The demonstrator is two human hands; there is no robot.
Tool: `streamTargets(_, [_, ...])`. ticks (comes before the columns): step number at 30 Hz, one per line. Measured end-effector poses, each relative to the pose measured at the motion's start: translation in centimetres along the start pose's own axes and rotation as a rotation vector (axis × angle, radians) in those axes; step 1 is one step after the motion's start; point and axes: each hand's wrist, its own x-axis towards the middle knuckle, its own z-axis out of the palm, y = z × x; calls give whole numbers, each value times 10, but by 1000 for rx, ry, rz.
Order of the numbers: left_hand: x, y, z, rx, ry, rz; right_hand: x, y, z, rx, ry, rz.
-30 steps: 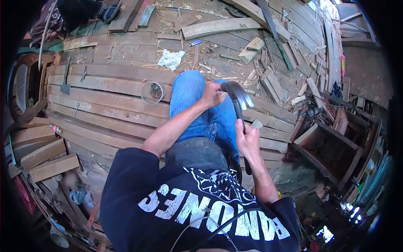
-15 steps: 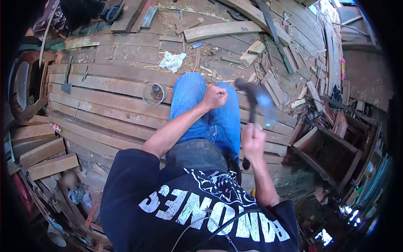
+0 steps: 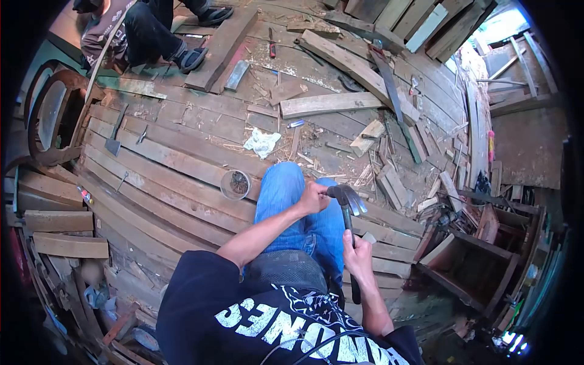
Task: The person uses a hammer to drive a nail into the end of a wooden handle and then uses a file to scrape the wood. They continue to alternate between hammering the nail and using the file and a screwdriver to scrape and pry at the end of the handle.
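Observation:
My right hand (image 3: 358, 254) grips the dark handle of a claw hammer (image 3: 348, 199), thumb along the shaft. The hammer's head is up over my right knee, its claw pointing right. My left hand (image 3: 312, 199) is closed just left of the hammer head, above my jeans. Whatever its fingers pinch is too small or hidden to name. Beside my left knee stands a clear plastic tub (image 3: 235, 185) with small dark bits in it. A crumpled white cloth (image 3: 262, 143) lies beyond the tub.
Wooden planks (image 3: 164, 188) line the floor around me. Ahead lie a curved beam (image 3: 331, 104), a handsaw (image 3: 387, 85), a blue lighter (image 3: 295, 123) and wood scraps. Another person (image 3: 152, 36) sits at the far left. A wooden frame box (image 3: 468, 267) is at right.
My right hand has brought the hammer from a blurred swing to beside my left hand. The view has shifted, showing more floor ahead and more of the other person.

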Motion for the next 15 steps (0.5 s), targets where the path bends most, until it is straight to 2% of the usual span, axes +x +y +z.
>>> streamTargets(4, [2,-10,1,-11,-20,95,-2,6,3,26,-8,1])
streamTargets(6, [2,-5,3,18,10,-1,-3,-4,-2,74,-2,-35])
streamTargets(9, [3,-9,3,37,27,41,-1,-8,-7,115,50,-103])
streamTargets(15, [3,1,3,75,24,3,0,-9,-4,164,89,-159])
